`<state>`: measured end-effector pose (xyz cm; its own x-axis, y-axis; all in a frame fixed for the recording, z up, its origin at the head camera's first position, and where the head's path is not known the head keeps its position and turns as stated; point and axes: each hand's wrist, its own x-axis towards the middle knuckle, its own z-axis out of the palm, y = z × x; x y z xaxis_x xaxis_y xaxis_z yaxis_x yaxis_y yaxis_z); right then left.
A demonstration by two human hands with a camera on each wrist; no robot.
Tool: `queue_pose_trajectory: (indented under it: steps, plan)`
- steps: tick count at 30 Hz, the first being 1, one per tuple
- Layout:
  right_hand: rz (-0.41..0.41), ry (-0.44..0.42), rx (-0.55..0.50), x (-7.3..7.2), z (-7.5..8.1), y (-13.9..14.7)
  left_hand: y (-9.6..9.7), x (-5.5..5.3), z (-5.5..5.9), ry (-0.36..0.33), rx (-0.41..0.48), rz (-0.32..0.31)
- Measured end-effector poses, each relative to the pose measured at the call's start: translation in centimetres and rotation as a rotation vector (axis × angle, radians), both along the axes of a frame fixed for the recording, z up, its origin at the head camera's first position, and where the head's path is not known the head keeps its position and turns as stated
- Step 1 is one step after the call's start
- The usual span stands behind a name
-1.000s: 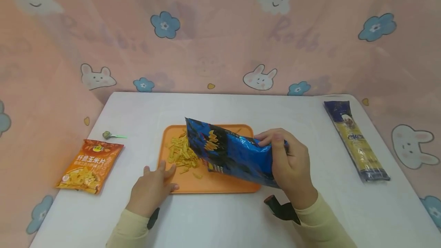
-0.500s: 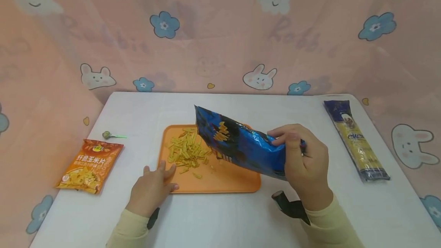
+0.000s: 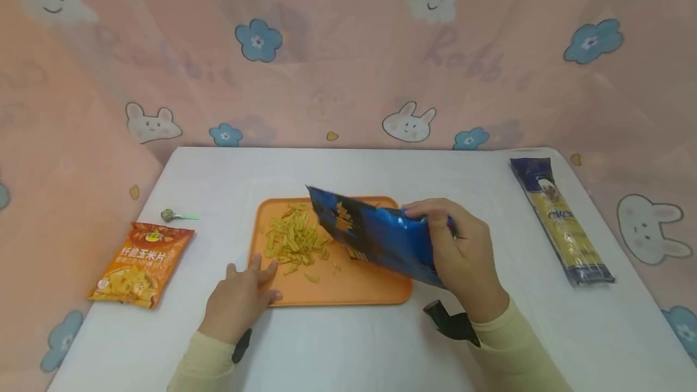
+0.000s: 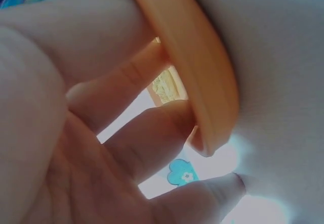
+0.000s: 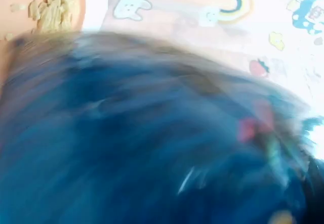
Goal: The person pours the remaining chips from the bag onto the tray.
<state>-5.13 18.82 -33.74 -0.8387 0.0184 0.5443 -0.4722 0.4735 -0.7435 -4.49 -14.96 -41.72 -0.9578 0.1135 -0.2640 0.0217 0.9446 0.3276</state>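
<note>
My right hand grips a shiny blue snack bag by its right end, thumb on the near side. The bag slants down to the left over an orange tray, its left end beside a heap of yellow snack sticks. In the right wrist view the blue bag is blurred and fills most of the frame. My left hand rests at the tray's near left corner with spread fingers. In the left wrist view the thumb and two fingers reach over the tray wall, hiding their tips.
An orange snack packet lies at the table's left, with a lollipop just behind it. A long blue and yellow pasta packet lies along the right edge. A patterned pink cloth hangs behind the white table.
The right hand lifts the bag up and to the right, then lowers it back leftward. More snack sticks lie uncovered on the tray. The left hand stays where it was.
</note>
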Motion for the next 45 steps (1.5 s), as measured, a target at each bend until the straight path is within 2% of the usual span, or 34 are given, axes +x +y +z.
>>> queue_pose_trajectory:
  steps: [7,15,28,34,39,42,45]
  plan:
    - [-0.038,0.000,-0.033,-0.1,-0.1,0.5,-0.1,-0.1,-0.1,0.022,0.006,-0.004]
    - [-0.166,-0.146,-0.082,0.4,0.6,1.4,-0.1,0.0,-0.1,0.023,0.016,-0.007]
    - [-0.302,-0.217,-0.115,1.2,0.9,3.9,0.0,0.1,0.0,0.020,0.022,0.006]
    - [-0.400,-0.246,-0.132,1.4,0.5,5.8,0.0,0.0,0.0,0.008,0.024,0.016]
    - [-0.469,-0.227,-0.099,1.5,0.2,8.1,0.0,0.0,-0.1,0.006,0.024,0.021]
    - [-0.500,-0.184,-0.057,1.6,0.0,9.6,0.0,0.0,-0.2,0.010,0.027,0.022]
    - [-0.442,-0.039,-0.005,1.5,-0.5,11.1,-0.1,0.1,-0.2,0.016,0.021,0.019]
